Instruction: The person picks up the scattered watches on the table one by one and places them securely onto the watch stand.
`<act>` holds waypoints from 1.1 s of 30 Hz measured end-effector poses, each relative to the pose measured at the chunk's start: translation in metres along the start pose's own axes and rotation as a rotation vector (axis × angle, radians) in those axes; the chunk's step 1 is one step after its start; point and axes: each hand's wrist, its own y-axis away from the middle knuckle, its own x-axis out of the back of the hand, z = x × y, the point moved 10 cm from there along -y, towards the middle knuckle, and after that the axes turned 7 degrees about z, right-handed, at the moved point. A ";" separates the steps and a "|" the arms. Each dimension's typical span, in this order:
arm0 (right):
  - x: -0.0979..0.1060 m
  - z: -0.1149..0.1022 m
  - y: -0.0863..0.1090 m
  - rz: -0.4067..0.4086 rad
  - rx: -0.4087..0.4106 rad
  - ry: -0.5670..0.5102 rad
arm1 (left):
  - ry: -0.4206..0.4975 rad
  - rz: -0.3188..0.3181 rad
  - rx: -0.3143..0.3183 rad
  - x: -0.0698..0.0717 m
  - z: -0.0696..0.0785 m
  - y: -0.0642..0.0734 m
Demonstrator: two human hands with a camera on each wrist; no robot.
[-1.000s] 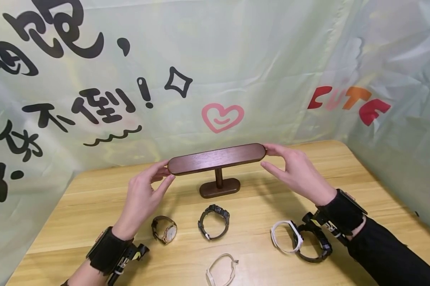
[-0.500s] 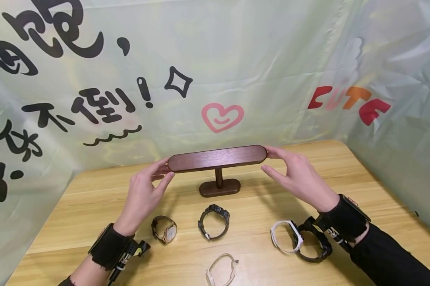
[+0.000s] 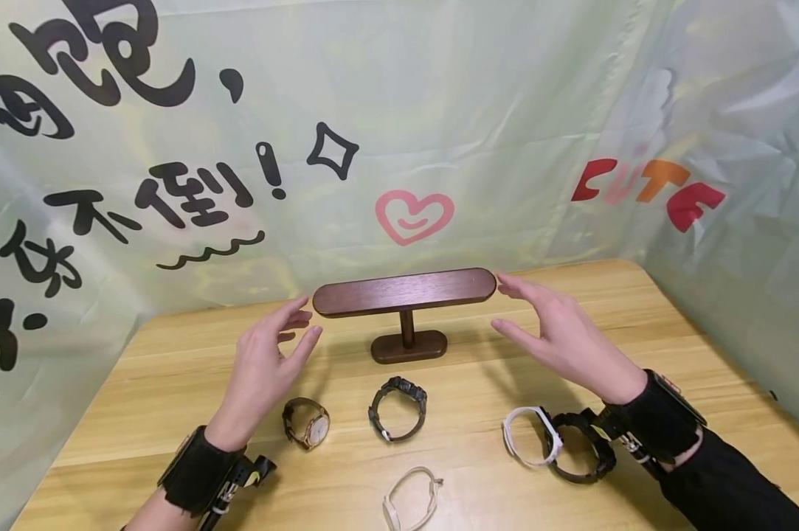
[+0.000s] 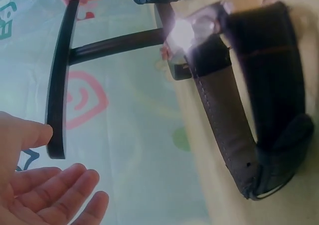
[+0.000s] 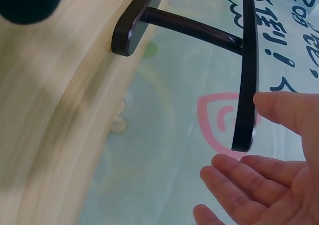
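Observation:
A dark brown wooden T-shaped display stand (image 3: 404, 293) stands upright at the back of the table, its long bar level on a short post and oval base. My left hand (image 3: 266, 365) is just off the bar's left end, fingers loosely spread with nothing in them. Beyond the right end, my right hand (image 3: 565, 332) is held the same way, fingertips close to the bar. Both wrist views show a gap between the fingers and the stand (image 4: 59, 85). Nearest my left hand lies a watch with a rose-gold case (image 3: 317, 430) and dark leather strap.
A black watch (image 3: 409, 391) lies in front of the stand. Nearer the front is a cream thin-strapped watch (image 3: 389, 509). On the right, a white band (image 3: 510, 435) leans against another black watch (image 3: 601, 457). A printed cloth (image 3: 505, 133) hangs behind the wooden table (image 3: 173, 383).
Both hands have let go of the bar's ends and drawn slightly outward. The stand keeps its place, and the watches have not moved.

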 end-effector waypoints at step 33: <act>-0.034 -0.040 0.039 -0.163 0.132 -0.015 | -0.056 -0.107 -0.159 -0.011 0.052 0.042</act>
